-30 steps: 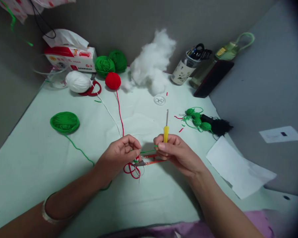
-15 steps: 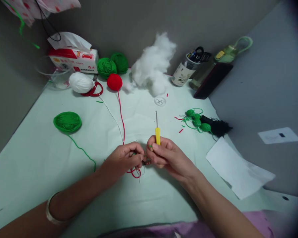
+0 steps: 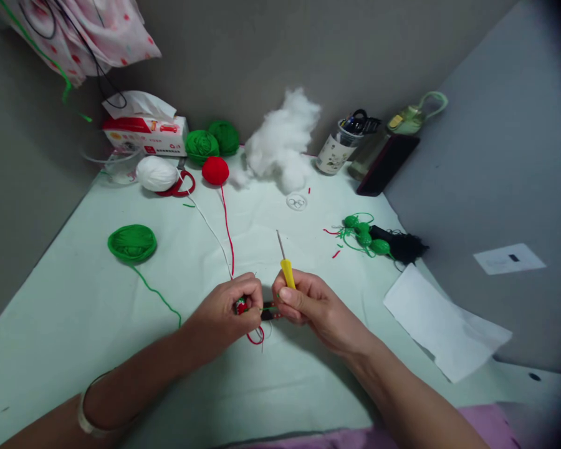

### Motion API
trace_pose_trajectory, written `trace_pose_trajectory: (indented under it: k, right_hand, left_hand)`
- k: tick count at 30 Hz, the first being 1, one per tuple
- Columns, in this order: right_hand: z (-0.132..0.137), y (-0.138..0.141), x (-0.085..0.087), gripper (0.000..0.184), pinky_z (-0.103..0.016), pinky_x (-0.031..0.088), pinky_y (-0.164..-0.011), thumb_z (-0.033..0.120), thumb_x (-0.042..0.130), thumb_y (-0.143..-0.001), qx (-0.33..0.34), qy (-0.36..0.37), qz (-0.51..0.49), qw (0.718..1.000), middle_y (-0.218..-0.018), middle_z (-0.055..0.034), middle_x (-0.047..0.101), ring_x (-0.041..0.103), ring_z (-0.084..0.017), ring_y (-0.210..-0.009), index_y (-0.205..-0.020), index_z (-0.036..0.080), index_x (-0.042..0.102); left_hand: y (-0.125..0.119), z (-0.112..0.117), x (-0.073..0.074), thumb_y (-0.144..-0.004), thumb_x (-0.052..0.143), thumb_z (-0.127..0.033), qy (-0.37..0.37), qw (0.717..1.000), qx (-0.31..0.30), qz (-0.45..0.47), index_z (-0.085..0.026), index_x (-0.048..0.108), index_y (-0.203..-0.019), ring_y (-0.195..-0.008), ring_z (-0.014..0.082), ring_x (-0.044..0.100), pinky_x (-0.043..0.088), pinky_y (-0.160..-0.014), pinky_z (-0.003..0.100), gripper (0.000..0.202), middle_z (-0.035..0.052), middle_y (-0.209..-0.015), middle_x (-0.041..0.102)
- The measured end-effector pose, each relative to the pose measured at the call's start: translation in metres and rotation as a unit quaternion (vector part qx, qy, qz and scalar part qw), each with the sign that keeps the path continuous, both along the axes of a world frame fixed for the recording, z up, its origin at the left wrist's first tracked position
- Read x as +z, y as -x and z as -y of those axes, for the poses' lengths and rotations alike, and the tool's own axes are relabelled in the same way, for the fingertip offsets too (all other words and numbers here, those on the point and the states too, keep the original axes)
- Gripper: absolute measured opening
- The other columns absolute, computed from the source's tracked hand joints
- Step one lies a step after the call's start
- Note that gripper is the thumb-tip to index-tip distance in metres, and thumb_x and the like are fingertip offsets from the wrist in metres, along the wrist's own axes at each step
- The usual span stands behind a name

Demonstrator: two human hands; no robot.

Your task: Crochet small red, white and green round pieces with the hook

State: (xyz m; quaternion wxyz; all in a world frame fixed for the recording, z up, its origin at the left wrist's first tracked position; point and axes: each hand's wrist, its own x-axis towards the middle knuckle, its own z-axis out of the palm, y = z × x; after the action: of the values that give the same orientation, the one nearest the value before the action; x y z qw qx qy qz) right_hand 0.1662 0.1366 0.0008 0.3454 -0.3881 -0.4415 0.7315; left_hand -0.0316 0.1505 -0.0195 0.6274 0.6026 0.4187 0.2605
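My left hand (image 3: 236,305) is closed around a small red, green and white crochet piece (image 3: 242,305), mostly hidden by the fingers. In my right hand (image 3: 303,299) a crochet hook with a yellow handle (image 3: 287,273) stands up, its metal tip tilted left. A short green strand runs from the left fingers towards the right, where a bit of green shows at the right thumb. Between and behind the hands lies a dark tool (image 3: 267,312), partly covered; its kind is unclear. Loops of red yarn (image 3: 257,337) hang below my left hand.
Green yarn (image 3: 132,243) lies left; a white ball (image 3: 156,173), red-handled scissors (image 3: 187,183) and a red ball (image 3: 215,170) sit behind. Stuffing (image 3: 285,143), a pen cup (image 3: 339,148) and a tissue pack (image 3: 144,135) line the wall. Small green balls (image 3: 363,239) and paper (image 3: 444,324) are right.
My hands have drawn slightly apart, showing the green strand and more of the crochet piece. The hook has tipped to the left. The whole view has shifted a little.
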Motion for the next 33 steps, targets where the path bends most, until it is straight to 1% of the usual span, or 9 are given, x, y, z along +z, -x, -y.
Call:
trace_pose_trajectory:
  k: [6, 11, 12, 14, 16, 19, 22, 27, 33]
  right_hand:
    - [-0.004, -0.003, 0.002, 0.036, -0.025, 0.019, -0.05, 0.051, 0.068, -0.096, -0.053, -0.007, 0.036, 0.998, -0.061, 0.0088, 0.041, 0.024, -0.008, -0.053, -0.083, 0.021, 0.054]
    - [-0.002, -0.006, -0.003, 0.031, -0.025, 0.027, -0.056, 0.049, 0.066, -0.098, -0.044, -0.082, 0.146, 0.985, -0.07, 0.0072, 0.044, 0.036, -0.01, -0.061, -0.113, 0.021, 0.064]
    - [-0.001, -0.006, -0.005, 0.029, -0.025, 0.029, -0.057, 0.046, 0.065, -0.099, -0.026, -0.094, 0.173, 0.98, -0.072, 0.0067, 0.045, 0.038, -0.011, -0.063, -0.113, 0.021, 0.065]
    - [0.001, -0.005, -0.007, 0.022, -0.026, 0.03, -0.059, 0.04, 0.063, -0.1, 0.006, -0.122, 0.23, 0.966, -0.072, 0.0055, 0.048, 0.04, -0.011, -0.065, -0.096, 0.019, 0.066]
    - [0.001, -0.003, -0.009, 0.029, -0.027, 0.029, -0.059, 0.038, 0.062, -0.099, 0.016, -0.136, 0.264, 0.955, -0.07, 0.005, 0.048, 0.04, -0.01, -0.065, -0.079, 0.018, 0.06]
    - [-0.002, -0.002, -0.007, 0.037, -0.026, 0.028, -0.057, 0.047, 0.064, -0.097, 0.003, -0.097, 0.212, 0.972, -0.068, 0.0057, 0.044, 0.037, -0.01, -0.062, -0.074, 0.02, 0.055]
    - [-0.005, -0.001, -0.005, 0.04, -0.025, 0.031, -0.058, 0.054, 0.07, -0.092, -0.018, -0.043, 0.126, 0.991, -0.068, 0.0055, 0.045, 0.038, -0.01, -0.062, -0.076, 0.02, 0.056]
    - [-0.006, -0.002, -0.008, 0.038, -0.024, 0.03, -0.056, 0.052, 0.074, -0.09, -0.026, 0.0, 0.09, 0.996, -0.065, 0.0065, 0.044, 0.033, -0.009, -0.058, -0.076, 0.019, 0.061]
    - [-0.004, 0.002, -0.011, 0.04, -0.026, 0.03, -0.06, 0.053, 0.075, -0.089, -0.019, -0.014, 0.081, 0.996, -0.067, 0.0052, 0.049, 0.038, -0.009, -0.06, -0.075, 0.018, 0.06]
  left_hand:
    - [0.003, -0.003, 0.0, -0.085, 0.068, -0.038, 0.138, 0.988, 0.017, 0.061, -0.019, 0.065, -0.083, -0.058, 0.0125, 0.049, 0.04, -0.058, 0.027, 0.019, -0.0027, -0.072, 0.057]
    - [0.002, -0.001, -0.001, -0.085, 0.071, -0.044, 0.103, 0.993, 0.05, 0.024, -0.019, 0.064, -0.083, -0.054, 0.0114, 0.045, 0.036, -0.055, 0.024, 0.027, -0.0061, -0.06, 0.05]
    - [0.002, -0.001, -0.002, -0.084, 0.071, -0.044, 0.093, 0.994, 0.053, 0.014, -0.019, 0.064, -0.083, -0.053, 0.0114, 0.044, 0.034, -0.054, 0.024, 0.026, -0.0068, -0.059, 0.048]
    - [0.0, 0.0, -0.004, -0.082, 0.071, -0.042, 0.059, 0.996, 0.071, 0.01, -0.019, 0.065, -0.082, -0.054, 0.0116, 0.044, 0.035, -0.054, 0.025, 0.024, -0.0051, -0.063, 0.051]
    - [-0.001, 0.0, -0.006, -0.08, 0.071, -0.039, 0.019, 0.995, 0.099, 0.019, -0.018, 0.066, -0.079, -0.061, 0.0124, 0.049, 0.04, -0.058, 0.025, 0.022, -0.0009, -0.076, 0.059]
    - [-0.001, 0.0, -0.006, -0.081, 0.071, -0.039, 0.009, 0.994, 0.107, 0.006, -0.018, 0.067, -0.08, -0.061, 0.0124, 0.049, 0.04, -0.058, 0.025, 0.022, -0.0019, -0.073, 0.058]
    - [0.0, -0.001, -0.003, -0.085, 0.069, -0.045, 0.066, 0.994, 0.085, 0.008, -0.018, 0.068, -0.092, -0.058, 0.0136, 0.055, 0.043, -0.059, 0.026, 0.028, -0.0043, -0.065, 0.056]
    - [-0.001, -0.001, -0.001, -0.086, 0.067, -0.057, 0.151, 0.981, 0.089, 0.079, -0.018, 0.066, -0.097, -0.065, 0.0175, 0.069, 0.055, -0.07, 0.031, 0.041, 0.0011, -0.08, 0.068]
    - [-0.003, 0.002, -0.002, -0.085, 0.067, -0.05, 0.092, 0.993, 0.063, 0.047, -0.019, 0.061, -0.083, -0.065, 0.0164, 0.062, 0.052, -0.066, 0.029, 0.031, -0.0009, -0.07, 0.062]
